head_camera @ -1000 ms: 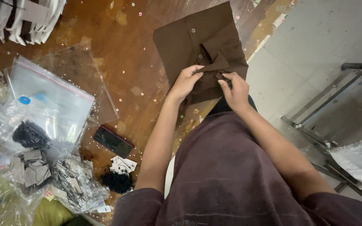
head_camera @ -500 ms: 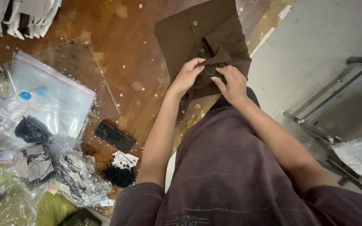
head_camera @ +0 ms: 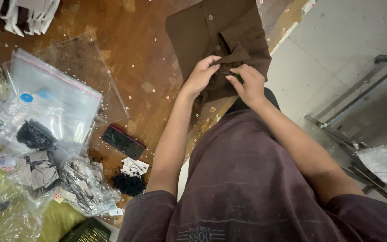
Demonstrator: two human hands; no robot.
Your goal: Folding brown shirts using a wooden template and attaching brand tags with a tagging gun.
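Observation:
A dark brown buttoned shirt (head_camera: 202, 31) lies folded on the worn wooden table (head_camera: 144, 76), partly on clear plastic. My left hand (head_camera: 201, 75) pinches a pointed flap of the shirt's cloth near its lower edge. My right hand (head_camera: 247, 83) grips the same bunched cloth just to the right, fingertips almost touching the left hand's. Both hands sit at the table's near edge, over the shirt's bottom part. My dark purple shirt fills the lower frame.
A black phone (head_camera: 123, 141) lies near the table edge. Clear zip bags (head_camera: 54, 96), a water bottle (head_camera: 5, 118), bags of card tags (head_camera: 81, 179) and black threads (head_camera: 128, 183) sit left. Folded garments (head_camera: 19, 13) are stacked top left. A metal frame (head_camera: 359, 94) stands on the floor right.
The view has shifted slightly. Both hands stay on the shirt's lower part, working the bunched cloth; the pointed flap now stands up between them.

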